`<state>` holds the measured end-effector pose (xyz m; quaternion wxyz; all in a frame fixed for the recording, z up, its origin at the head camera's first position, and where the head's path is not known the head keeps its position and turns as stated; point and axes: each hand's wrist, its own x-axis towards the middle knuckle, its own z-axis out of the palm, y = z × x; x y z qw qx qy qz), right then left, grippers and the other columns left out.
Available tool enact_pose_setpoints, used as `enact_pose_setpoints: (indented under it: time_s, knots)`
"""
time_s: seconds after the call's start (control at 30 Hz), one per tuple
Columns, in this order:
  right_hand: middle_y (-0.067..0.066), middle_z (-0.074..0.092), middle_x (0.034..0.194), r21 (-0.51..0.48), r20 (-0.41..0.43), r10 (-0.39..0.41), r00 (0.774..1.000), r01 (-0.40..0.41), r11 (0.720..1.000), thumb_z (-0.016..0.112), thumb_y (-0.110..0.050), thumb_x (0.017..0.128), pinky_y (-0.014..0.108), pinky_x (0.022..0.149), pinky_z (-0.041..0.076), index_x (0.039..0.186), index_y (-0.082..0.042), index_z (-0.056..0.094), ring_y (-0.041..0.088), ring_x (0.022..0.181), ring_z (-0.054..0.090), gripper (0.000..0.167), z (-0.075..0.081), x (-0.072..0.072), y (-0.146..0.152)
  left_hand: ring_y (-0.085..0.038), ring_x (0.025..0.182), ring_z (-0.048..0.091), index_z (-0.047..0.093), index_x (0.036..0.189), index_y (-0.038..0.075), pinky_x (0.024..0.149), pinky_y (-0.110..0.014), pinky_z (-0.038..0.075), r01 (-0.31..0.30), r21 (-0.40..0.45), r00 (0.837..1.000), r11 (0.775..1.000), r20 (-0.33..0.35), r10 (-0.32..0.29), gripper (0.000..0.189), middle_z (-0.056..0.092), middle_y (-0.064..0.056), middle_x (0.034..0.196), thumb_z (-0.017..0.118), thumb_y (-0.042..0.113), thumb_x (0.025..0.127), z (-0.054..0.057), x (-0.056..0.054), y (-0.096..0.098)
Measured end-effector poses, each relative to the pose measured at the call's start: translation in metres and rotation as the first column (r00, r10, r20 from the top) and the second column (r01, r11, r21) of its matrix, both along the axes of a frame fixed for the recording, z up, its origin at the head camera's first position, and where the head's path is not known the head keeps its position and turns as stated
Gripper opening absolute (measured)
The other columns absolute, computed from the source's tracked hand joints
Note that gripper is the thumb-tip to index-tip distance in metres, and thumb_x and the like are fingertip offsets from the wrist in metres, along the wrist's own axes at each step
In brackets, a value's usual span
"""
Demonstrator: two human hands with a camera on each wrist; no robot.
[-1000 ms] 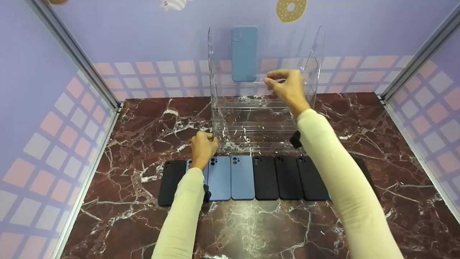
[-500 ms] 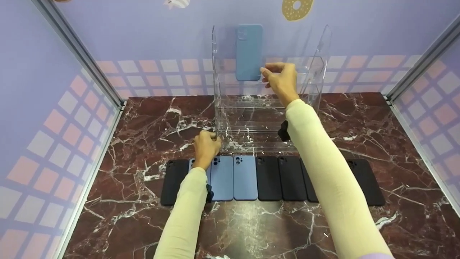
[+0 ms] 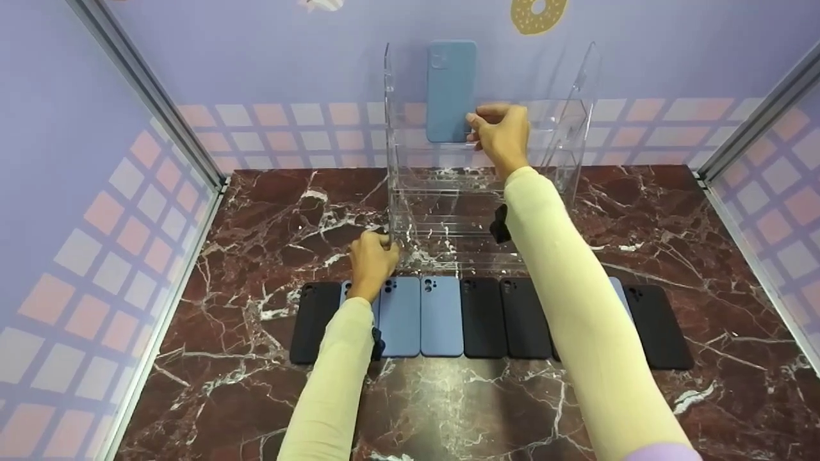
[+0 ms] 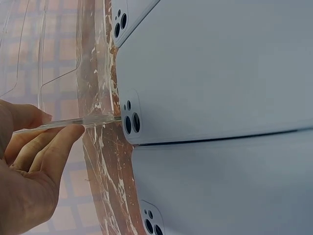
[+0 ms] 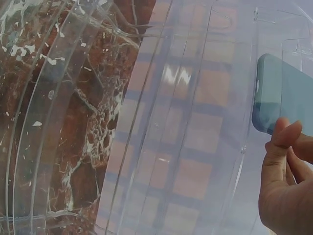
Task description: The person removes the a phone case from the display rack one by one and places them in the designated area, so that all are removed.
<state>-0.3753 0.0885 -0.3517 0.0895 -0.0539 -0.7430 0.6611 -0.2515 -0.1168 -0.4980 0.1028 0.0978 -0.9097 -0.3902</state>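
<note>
A clear acrylic tiered stand (image 3: 393,173) stands against the back wall. Upright on its top tier is a light blue phone case (image 3: 450,89). My right hand (image 3: 507,133) pinches that case by its lower right corner, thumb and fingertips at the edge; the right wrist view also has this phone case (image 5: 293,85) at the fingertips. Low at the stand's left side, my left hand (image 3: 371,261) holds the front edge of the clear side panel (image 4: 63,123) between thumb and fingers. Just in front of the stand lies a row of blue phone cases (image 3: 442,317) and black phone cases (image 3: 485,318).
My right sleeve (image 3: 570,282) covers part of the row. A black phone case (image 3: 658,326) lies at its right end, another black case (image 3: 314,323) at its left. The dark red marbled table (image 3: 269,211) is enclosed by purple checked walls (image 3: 109,211).
My right hand has moved left along the top tier to the blue phone case and taken its lower corner. My left hand keeps its hold on the stand. The view has shifted slightly.
</note>
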Motion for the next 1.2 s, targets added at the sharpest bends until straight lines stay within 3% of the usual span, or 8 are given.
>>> enact_pose_setpoints:
  time_s: [0.3, 0.63, 0.87, 1.2]
  knots:
    - [0.018, 0.073, 0.099, -0.006, 0.028, -0.001, 1.0, 0.001, 1.0, 0.074, -0.002, 0.09, 0.027, 0.056, 0.056, 0.116, 0.007, 0.07, 0.013, 0.057, 0.067, 0.028, 0.001, -0.001, -0.007, -0.032, 0.089, 0.073, 0.081, 0.099, 0.004, 0.084, -0.048, 0.055, -0.005, 0.002, 1.0, 1.0, 0.015, 0.005, 0.014, 0.077, -0.013, 0.095, 0.074, 0.01, 0.088, 0.001, 0.0, -0.003]
    - [0.012, 0.07, 0.09, -0.044, 0.022, -0.02, 1.0, 0.021, 0.999, 0.076, 0.0, 0.088, 0.026, 0.052, 0.053, 0.111, 0.007, 0.072, 0.013, 0.054, 0.065, 0.024, 0.002, 0.0, -0.013, -0.027, 0.074, 0.07, 0.082, 0.084, 0.006, 0.078, -0.045, 0.055, 0.004, 0.004, 0.999, 1.0, 0.04, -0.004, 0.012, 0.077, -0.008, 0.082, 0.071, 0.009, 0.089, 0.003, 0.002, -0.005]
    - [0.015, 0.074, 0.092, -0.029, -0.018, -0.04, 0.999, 0.04, 0.999, 0.077, -0.001, 0.087, 0.028, 0.054, 0.056, 0.109, 0.007, 0.074, 0.014, 0.053, 0.065, 0.023, -0.002, 0.0, -0.014, -0.028, 0.082, 0.074, 0.081, 0.099, 0.004, 0.08, -0.046, 0.056, 0.013, -0.003, 1.0, 1.0, 0.009, -0.013, 0.013, 0.077, -0.012, 0.092, 0.073, 0.009, 0.089, 0.002, 0.003, -0.005]
    - [0.017, 0.076, 0.097, -0.013, -0.03, -0.074, 0.997, 0.074, 0.997, 0.076, -0.002, 0.089, 0.029, 0.054, 0.056, 0.109, 0.004, 0.076, 0.012, 0.054, 0.065, 0.021, -0.005, -0.001, -0.011, -0.032, 0.091, 0.073, 0.081, 0.098, 0.004, 0.085, -0.048, 0.055, 0.001, -0.005, 1.0, 1.0, 0.008, -0.001, 0.015, 0.077, -0.012, 0.094, 0.073, 0.009, 0.087, 0.0, 0.001, -0.003]
